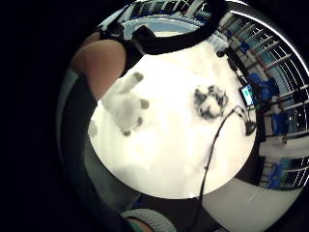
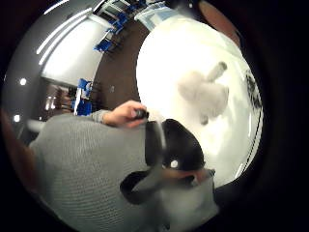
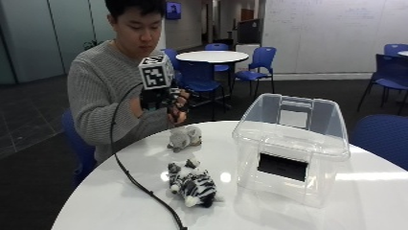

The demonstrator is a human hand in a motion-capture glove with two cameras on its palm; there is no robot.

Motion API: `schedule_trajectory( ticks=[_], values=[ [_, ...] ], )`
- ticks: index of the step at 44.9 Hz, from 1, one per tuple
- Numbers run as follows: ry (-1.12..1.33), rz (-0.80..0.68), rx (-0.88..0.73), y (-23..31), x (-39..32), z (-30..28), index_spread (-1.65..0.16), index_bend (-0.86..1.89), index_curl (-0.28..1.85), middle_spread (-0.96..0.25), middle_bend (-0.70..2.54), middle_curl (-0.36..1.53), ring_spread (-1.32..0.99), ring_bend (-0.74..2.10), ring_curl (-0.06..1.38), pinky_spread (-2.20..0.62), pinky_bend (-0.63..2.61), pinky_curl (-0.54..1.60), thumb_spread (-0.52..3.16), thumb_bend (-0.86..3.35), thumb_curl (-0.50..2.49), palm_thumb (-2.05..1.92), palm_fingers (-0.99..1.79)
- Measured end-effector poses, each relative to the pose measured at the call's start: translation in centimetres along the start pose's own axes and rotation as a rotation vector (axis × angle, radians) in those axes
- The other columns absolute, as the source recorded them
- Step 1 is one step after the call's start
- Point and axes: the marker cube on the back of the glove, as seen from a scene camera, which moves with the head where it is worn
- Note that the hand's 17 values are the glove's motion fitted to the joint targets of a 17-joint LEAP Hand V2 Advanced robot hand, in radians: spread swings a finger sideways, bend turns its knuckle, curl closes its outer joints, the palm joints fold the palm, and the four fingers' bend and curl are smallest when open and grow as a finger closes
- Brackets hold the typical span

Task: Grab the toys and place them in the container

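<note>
- I see my gloved right hand (image 3: 159, 98) up in the air near my chest, at the upper left of the outside view. Its fingers (image 3: 180, 101) are bent a little and hold no toy.
- The grey toy (image 3: 185, 136) lies on the white worktop (image 3: 102, 201), just under the hand, in the middle of the frame.
- The striped toy (image 3: 191, 183) lies lower down, near the front, a bit apart from the grey one.
- The clear container (image 3: 290, 146) stands at the right, open on top, with no toy in it that I can see.
- I think both toys are soft, light and squashy. They will not break or slip.
- I would grab the grey one round its fat middle, not by a leg.
</note>
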Motion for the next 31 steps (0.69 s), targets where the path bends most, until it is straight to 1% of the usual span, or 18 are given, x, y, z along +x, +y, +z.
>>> schedule_trajectory(
  ticks=[5, 10, 15, 21, 27, 31],
  values=[
    [0.018, -0.002, -0.040, -4.3, 0.5, -0.1, -0.38, 0.12, 0.21, -0.20, 0.16, 0.17, -0.21, 0.48, 0.18, 0.01, 0.76, 0.31, 1.39, 0.02, 0.20, 0.04, 0.11],
    [0.022, 0.022, -0.058, -5.9, 0.9, 0.6, -0.38, 0.13, 0.21, -0.19, 0.17, 0.19, -0.20, 0.52, 0.20, 0.01, 0.81, 0.32, 1.39, 0.01, 0.21, 0.05, 0.06],
    [0.025, 0.042, -0.099, -5.7, 1.5, 2.5, -0.38, 0.14, 0.22, -0.19, 0.18, 0.21, -0.20, 0.55, 0.21, 0.01, 0.84, 0.33, 1.39, 0.00, 0.23, 0.05, 0.04],
    [0.052, 0.084, -0.169, -5.0, 2.0, 6.8, -0.38, 0.16, 0.23, -0.19, 0.19, 0.23, -0.19, 0.57, 0.22, 0.01, 0.87, 0.34, 1.39, 0.00, 0.25, 0.08, 0.03],
    [0.064, 0.085, -0.273, -3.9, 2.0, 11.3, -0.38, 0.15, 0.24, -0.19, 0.18, 0.24, -0.20, 0.61, 0.23, 0.01, 0.92, 0.35, 1.38, 0.01, 0.27, 0.12, 0.05],
    [0.085, 0.082, -0.290, -3.6, 1.5, 13.6, -0.39, 0.15, 0.24, -0.19, 0.16, 0.24, -0.20, 0.65, 0.24, 0.01, 0.99, 0.37, 1.37, 0.01, 0.29, 0.15, 0.08]
  ],
)
